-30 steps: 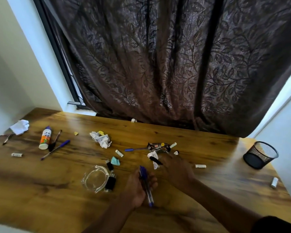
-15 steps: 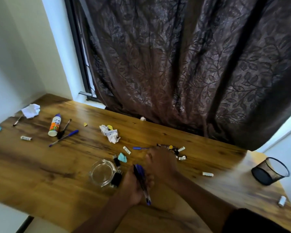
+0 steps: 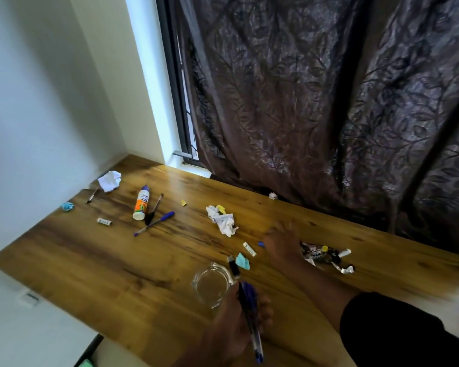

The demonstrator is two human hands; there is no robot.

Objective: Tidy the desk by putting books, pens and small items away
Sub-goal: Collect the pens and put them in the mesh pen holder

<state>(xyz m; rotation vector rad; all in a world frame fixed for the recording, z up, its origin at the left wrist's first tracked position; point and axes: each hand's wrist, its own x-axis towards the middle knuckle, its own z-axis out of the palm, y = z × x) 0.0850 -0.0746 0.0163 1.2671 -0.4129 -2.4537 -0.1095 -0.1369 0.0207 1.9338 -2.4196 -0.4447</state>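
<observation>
My left hand [image 3: 236, 324] grips a few blue pens [image 3: 251, 316] at the desk's near edge, their tips pointing toward me. My right hand [image 3: 281, 242] lies blurred over a blue pen on the desk, and only that pen's blue end [image 3: 261, 244] shows at its left. Whether its fingers hold the pen is hidden. Farther left lie another blue pen [image 3: 154, 223], a black pen [image 3: 154, 209] and a glue bottle [image 3: 141, 205]. One more pen [image 3: 93, 194] rests by the left wall.
A glass dish [image 3: 212, 284] stands just beyond my left hand, beside a black item [image 3: 233, 266] and a teal scrap [image 3: 243, 260]. Crumpled paper [image 3: 223, 221], a white paper ball [image 3: 110, 181], a snack wrapper [image 3: 319, 254] and small white tubes [image 3: 104, 221] litter the wooden desk [image 3: 90, 260]. A dark curtain hangs behind.
The view has swung left, and the mesh cup at the right is out of frame. My right hand moved left from the wrapper onto the blue pen. My left hand still holds its pens.
</observation>
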